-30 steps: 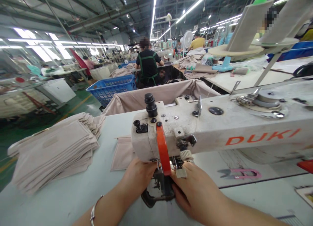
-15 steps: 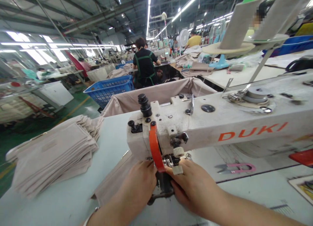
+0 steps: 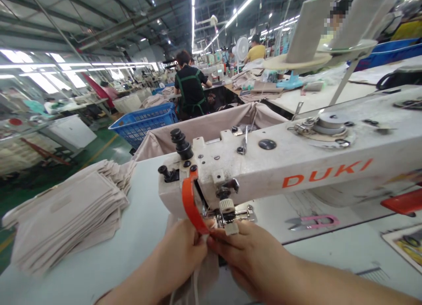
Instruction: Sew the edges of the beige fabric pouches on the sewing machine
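At the needle end of a white sewing machine (image 3: 257, 164), both my hands are on a beige fabric piece (image 3: 206, 278). My left hand (image 3: 183, 245) pinches it beside the orange guard (image 3: 191, 204), thumb against curled fingers. My right hand (image 3: 252, 254) presses close by on the right, its fingertips meeting the cloth under the machine head. The fabric hangs down between my wrists toward me, with a pale cord or strip along it. The needle and presser foot are mostly hidden behind the guard and my fingers.
A stack of beige fabric pieces (image 3: 69, 212) lies on the table at left. Pink-handled thread snips (image 3: 313, 221) rest under the machine arm. Behind are a fabric-lined bin (image 3: 204, 129), a blue basket (image 3: 145, 120), thread cones (image 3: 310, 28) and a seated person (image 3: 191, 85).
The fabric that extended left of the machine head now hangs toward me between my hands. My hands have drawn closer together, and the view has shifted slightly right.
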`<state>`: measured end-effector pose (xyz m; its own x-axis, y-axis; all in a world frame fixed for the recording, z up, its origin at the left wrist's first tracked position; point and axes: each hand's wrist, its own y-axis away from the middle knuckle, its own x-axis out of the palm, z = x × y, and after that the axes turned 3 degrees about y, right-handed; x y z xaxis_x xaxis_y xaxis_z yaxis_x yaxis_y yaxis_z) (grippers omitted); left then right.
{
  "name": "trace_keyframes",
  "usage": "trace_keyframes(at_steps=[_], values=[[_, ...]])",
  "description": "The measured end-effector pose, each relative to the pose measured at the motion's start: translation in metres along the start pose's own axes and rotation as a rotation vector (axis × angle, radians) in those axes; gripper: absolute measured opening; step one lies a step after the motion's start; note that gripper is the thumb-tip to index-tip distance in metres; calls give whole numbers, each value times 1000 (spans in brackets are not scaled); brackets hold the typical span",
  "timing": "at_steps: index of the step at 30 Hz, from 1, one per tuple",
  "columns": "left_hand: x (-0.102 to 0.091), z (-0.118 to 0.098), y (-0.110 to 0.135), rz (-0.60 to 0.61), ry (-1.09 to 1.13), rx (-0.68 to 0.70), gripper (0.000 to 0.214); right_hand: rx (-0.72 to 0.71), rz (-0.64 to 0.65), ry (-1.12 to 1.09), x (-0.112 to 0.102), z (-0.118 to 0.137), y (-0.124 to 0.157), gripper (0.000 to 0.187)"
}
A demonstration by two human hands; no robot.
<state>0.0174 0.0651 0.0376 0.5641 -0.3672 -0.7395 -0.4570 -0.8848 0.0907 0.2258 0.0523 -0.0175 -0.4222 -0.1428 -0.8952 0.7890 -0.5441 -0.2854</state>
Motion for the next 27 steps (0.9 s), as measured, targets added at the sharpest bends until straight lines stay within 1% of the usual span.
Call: trace_keyframes(at_steps=[2, 4, 7, 10, 14, 16, 18, 19, 20, 21, 22, 23, 24, 25, 27], values=[[2, -5, 0, -35, -20, -13, 34, 7, 21, 5, -1, 2, -1, 38], [5, -8, 2, -74, -68, -33, 31, 44, 35, 18, -1, 4, -1, 30], [13, -9, 6, -75, -160, -62, 26, 57, 44, 40, -2, 6, 0, 24], [22, -7, 9, -110, -162, -31, 25, 48, 31, 40, 0, 4, 2, 21], [30, -10, 6, -172, -123, 7, 27, 57, 22, 36, 5, 2, 3, 25], [27, -12, 4, -172, -119, 20, 27, 71, 16, 39, 6, 1, 3, 29], [20, -9, 9, -147, -110, 26, 26, 80, 26, 48, 5, 1, 2, 33], [16, -4, 15, -152, -123, 17, 26, 80, 38, 58, 4, 1, 1, 34], [13, 4, 24, -189, -153, -4, 23, 79, 50, 73, 2, 1, 0, 33], [11, 15, 34, -254, -193, -43, 21, 78, 63, 89, 1, 1, 0, 31], [10, 27, 45, -372, -246, -104, 26, 74, 75, 104, -1, 1, -1, 28], [12, 40, 57, -498, -271, -182, 42, 68, 77, 117, -3, 1, -1, 26], [15, 52, 67, -530, -225, -269, 56, 61, 72, 121, -4, 1, -1, 25], [18, 61, 76, -591, -142, -337, 65, 56, 66, 117, -5, 1, -1, 26], [26, 71, 86, -663, 109, -420, 74, 48, 46, 86, -6, 1, -1, 28]])
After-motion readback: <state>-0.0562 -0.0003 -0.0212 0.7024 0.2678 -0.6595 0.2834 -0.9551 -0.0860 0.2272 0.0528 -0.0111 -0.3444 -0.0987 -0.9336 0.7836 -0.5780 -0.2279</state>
